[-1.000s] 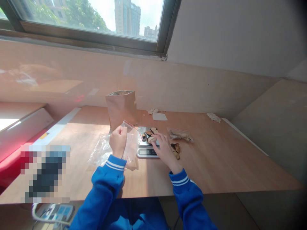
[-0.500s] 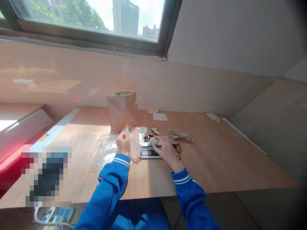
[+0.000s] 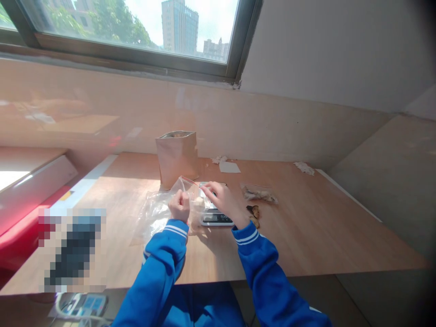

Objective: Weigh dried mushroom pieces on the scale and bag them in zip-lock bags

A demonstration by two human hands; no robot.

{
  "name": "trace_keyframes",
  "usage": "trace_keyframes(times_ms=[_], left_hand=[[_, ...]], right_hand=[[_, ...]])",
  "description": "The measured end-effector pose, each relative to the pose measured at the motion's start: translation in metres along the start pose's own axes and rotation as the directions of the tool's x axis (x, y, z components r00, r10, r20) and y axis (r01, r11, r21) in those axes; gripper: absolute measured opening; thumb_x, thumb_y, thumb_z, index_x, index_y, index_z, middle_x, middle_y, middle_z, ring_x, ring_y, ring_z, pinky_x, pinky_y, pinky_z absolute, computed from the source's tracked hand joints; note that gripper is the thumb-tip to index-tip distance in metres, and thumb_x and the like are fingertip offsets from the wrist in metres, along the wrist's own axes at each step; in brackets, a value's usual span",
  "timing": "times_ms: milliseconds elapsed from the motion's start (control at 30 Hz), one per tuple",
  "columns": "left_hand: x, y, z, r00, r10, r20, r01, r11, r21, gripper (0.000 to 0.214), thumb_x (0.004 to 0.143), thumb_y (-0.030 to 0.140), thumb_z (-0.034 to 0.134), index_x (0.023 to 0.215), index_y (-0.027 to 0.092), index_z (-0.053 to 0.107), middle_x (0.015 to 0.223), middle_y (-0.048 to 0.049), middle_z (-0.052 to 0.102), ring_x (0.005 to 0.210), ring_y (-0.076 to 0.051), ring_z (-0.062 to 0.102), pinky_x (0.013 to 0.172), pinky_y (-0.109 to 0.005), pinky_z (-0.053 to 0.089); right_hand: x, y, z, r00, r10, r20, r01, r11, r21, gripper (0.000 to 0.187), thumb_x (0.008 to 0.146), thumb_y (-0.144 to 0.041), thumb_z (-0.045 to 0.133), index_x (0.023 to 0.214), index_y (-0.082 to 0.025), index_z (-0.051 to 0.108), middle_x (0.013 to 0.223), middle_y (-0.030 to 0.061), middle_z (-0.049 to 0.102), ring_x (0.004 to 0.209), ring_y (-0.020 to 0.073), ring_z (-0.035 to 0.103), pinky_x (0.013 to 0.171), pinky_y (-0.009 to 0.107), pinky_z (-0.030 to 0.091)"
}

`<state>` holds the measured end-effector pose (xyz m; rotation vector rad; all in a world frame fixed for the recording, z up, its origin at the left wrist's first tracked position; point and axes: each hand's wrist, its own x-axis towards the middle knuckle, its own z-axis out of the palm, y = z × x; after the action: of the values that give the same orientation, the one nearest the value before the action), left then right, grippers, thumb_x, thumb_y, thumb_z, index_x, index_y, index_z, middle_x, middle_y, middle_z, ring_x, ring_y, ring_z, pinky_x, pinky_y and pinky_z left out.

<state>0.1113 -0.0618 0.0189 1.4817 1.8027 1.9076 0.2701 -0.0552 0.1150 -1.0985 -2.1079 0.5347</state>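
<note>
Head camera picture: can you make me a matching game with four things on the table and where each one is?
Things:
1. brown paper bag
2. clear zip bag
3. scale
4. loose dark pieces

Places:
A. pinched in the left hand
B. standing upright at the back of the table
C. lying bare on the table, just right of the scale
D. flat on the table, partly hidden by the right hand

Pairs: 1-B, 2-A, 3-D, 4-C
</note>
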Motion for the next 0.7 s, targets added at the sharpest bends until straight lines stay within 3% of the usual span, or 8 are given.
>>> trace_keyframes(times_ms=[133,300,400,600,700], left_hand=[[-0.001,-0.001,0.0,1.0,-0.021,0.002,0.021,1.0,0.01,0.036,0.085,0.036,0.038,0.056,0.022,0.022,0.053,0.0051,0.022,0.052,-0.011,0.025,0.053,-0.025,0.024],[-0.002,-0.001,0.0,1.0,-0.011,-0.009,0.011,1.0,-0.005,0.037,0.086,0.038,0.037,0.057,0.022,0.021,0.053,0.005,0.021,0.052,-0.011,0.025,0.053,-0.025,0.024],[-0.003,0.0,-0.001,1.0,0.008,-0.009,-0.008,1.0,-0.014,0.037,0.086,0.038,0.037,0.057,0.022,0.023,0.053,0.005,0.022,0.051,-0.011,0.026,0.053,-0.025,0.025],[-0.004,0.001,-0.001,1.0,-0.027,-0.002,0.027,0.999,-0.02,0.037,0.086,0.041,0.036,0.057,0.022,0.023,0.053,0.0049,0.022,0.051,-0.011,0.026,0.053,-0.024,0.026],[-0.004,0.0,0.0,0.999,-0.044,-0.007,0.044,0.999,-0.019,0.038,0.086,0.042,0.036,0.056,0.022,0.022,0.052,0.0047,0.023,0.052,-0.011,0.026,0.052,-0.024,0.027]], right_hand=[[-0.001,0.027,0.012,0.995,-0.003,-0.096,-0.015,0.983,-0.182,0.025,0.098,-0.023,0.04,0.098,-0.02,0.065,0.095,0.0076,0.064,0.091,0.0204,0.06,0.083,0.032,0.045],[-0.014,0.054,0.031,0.994,-0.089,0.067,0.108,0.913,-0.394,0.022,0.092,-0.018,0.051,0.11,-0.017,0.063,0.108,0.011,0.064,0.104,0.0273,0.055,0.094,0.041,0.043],[-0.02,0.058,0.04,0.994,-0.078,0.081,0.106,0.891,-0.442,0.025,0.089,-0.015,0.054,0.112,-0.016,0.062,0.108,0.0119,0.063,0.103,0.0281,0.055,0.093,0.041,0.045],[-0.021,0.061,0.043,0.996,-0.087,0.021,0.089,0.943,-0.321,0.021,0.084,-0.01,0.054,0.103,-0.017,0.061,0.101,0.0098,0.063,0.103,0.0256,0.058,0.089,0.038,0.048],[-0.015,0.052,0.034,0.991,-0.01,-0.137,-0.011,0.989,-0.146,0.018,0.087,-0.019,0.054,0.104,-0.018,0.06,0.101,0.0097,0.065,0.095,0.0232,0.06,0.086,0.038,0.049]])
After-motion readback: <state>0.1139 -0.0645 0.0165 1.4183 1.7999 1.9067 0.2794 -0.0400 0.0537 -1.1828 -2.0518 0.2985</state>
